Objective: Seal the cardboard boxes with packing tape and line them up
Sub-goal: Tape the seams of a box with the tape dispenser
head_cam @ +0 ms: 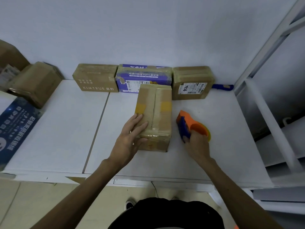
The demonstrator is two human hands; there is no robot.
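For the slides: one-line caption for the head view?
Left hand rests on a cardboard box; right hand grips the orange tape dispenser beside it.

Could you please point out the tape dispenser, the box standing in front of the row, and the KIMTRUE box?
tape dispenser [197, 127]: head view, orange body.
front box [162, 119]: head view, top face, right of the seam.
KIMTRUE box [96, 80]: head view, front face.

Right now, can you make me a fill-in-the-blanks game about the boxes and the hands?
1. The left hand rests on a box with ____ tape patches.
2. The right hand grips an ____ tape dispenser.
3. The purple box stands between the white-labelled box and the one printed ____.
Missing words: yellow; orange; KIMTRUE.
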